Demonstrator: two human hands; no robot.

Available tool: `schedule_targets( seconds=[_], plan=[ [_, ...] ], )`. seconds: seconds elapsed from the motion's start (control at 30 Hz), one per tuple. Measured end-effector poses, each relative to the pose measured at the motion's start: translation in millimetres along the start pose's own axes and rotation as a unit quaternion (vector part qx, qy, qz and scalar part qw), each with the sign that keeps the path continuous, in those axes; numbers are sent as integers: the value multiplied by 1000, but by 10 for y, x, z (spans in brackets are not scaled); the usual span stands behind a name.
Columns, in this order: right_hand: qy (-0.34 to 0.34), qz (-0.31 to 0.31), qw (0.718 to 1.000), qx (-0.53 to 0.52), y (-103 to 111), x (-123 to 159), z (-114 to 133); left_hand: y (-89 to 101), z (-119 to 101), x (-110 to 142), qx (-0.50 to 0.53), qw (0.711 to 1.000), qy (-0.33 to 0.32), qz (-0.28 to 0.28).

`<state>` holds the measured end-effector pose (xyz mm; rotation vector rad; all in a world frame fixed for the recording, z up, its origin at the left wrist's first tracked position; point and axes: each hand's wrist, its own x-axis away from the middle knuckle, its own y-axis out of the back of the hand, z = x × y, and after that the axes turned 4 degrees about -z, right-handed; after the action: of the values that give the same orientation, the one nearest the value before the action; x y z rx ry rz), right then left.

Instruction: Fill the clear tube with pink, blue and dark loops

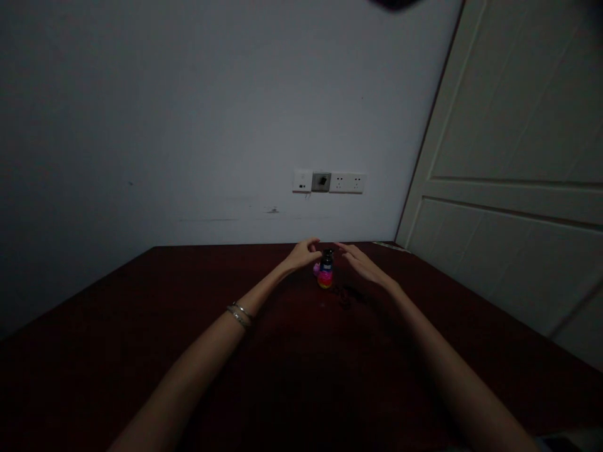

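Observation:
A small bottle [326, 271] with a dark cap and a pink, yellow and red lower part stands upright on the dark red table [141, 326], far out in front of me. My left hand [304, 254] reaches to its left side, fingers loosely curled close to the cap. My right hand [360, 262] is stretched out flat at its right side, fingertips near the cap. Whether either hand touches the bottle is too dim to tell. Thin bracelets [240, 314] circle my left wrist.
A small dark thing [346, 295] lies on the table just right of the bottle. A grey wall with a row of sockets [328, 182] rises behind the table. A cream panelled door [513, 176] stands at the right.

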<state>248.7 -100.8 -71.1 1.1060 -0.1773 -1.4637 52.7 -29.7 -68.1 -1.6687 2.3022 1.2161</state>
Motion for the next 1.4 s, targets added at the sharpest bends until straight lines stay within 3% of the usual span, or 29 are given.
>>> schedule_targets(
  seconds=[0.2, 0.37, 0.57, 0.83, 1.03, 1.4],
  plan=[
    [28, 4, 999, 46, -58, -47, 72, -178, 115, 174, 7, 999, -12, 38],
    [11, 19, 996, 88, -36, -81, 165, -281, 145, 240, 25, 998, -13, 55],
    [-31, 42, 989, 138, 23, -188, 347, -314, 160, 276, 55, 997, 5, 51],
    [-27, 96, 966, 240, -36, -363, 463, -319, 164, 279, 38, 998, 0, 40],
    [-38, 113, 966, 230, -36, -379, 482, -331, 182, 285, 52, 998, -9, 47],
    [33, 58, 991, 116, 165, -334, 483, -297, 166, 285, 36, 998, -20, 54]
  ],
)
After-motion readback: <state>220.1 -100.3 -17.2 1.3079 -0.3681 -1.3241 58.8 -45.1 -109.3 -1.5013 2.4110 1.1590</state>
